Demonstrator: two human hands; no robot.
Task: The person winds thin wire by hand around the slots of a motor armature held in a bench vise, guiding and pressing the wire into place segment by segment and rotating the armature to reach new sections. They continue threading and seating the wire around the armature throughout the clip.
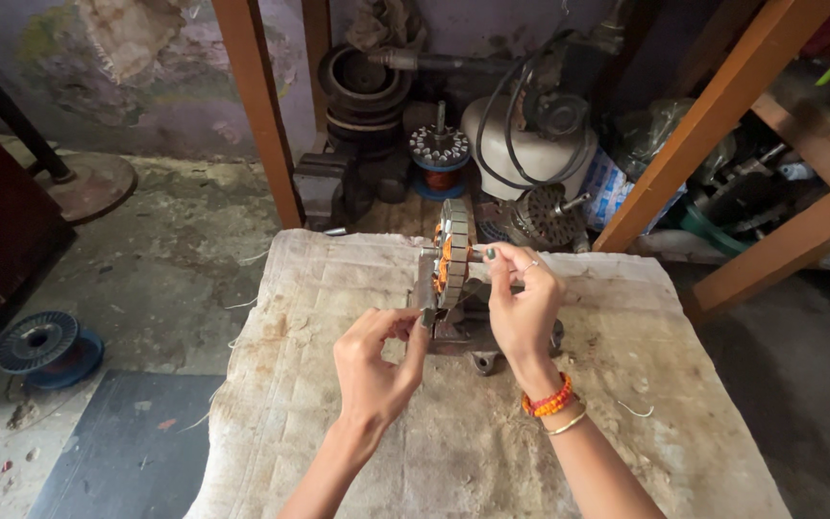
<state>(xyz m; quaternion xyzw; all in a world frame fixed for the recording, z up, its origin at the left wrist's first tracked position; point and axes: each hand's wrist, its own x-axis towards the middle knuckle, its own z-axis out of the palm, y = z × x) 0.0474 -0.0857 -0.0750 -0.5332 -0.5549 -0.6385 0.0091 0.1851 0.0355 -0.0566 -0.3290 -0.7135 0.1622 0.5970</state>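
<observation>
A cramped workshop with a rough concrete floor (175, 259) fills the frame, and at its lower middle stands a low table covered with a stained, pale cloth (492, 432). At the centre of the frame, on the far part of that cloth, a round stator (454, 252) with orange winding stands on edge, mounted on a dark metal stand (468, 332) whose feet rest on the cloth. The right hand (523, 306) comes up from the lower right and pinches the right end of the stator's shaft with thumb and fingertips closed narrowly on it; orange and gold bangles (551, 404) circle its wrist. The left hand (377, 360) rises from the lower middle, its thumb and forefinger pinched close together just beside the stand's lower left edge; whether they hold a fine wire cannot be told. Behind the table, in the upper middle, lie another wound stator (439, 149), a white motor housing (521, 144) with black cable looped over it, and stacked dark rings (365, 86). Orange-brown wooden posts (259, 106) rise at the upper left of centre and slant across the upper right. At the left edge, on the floor, lies a blue spool (48, 348).
</observation>
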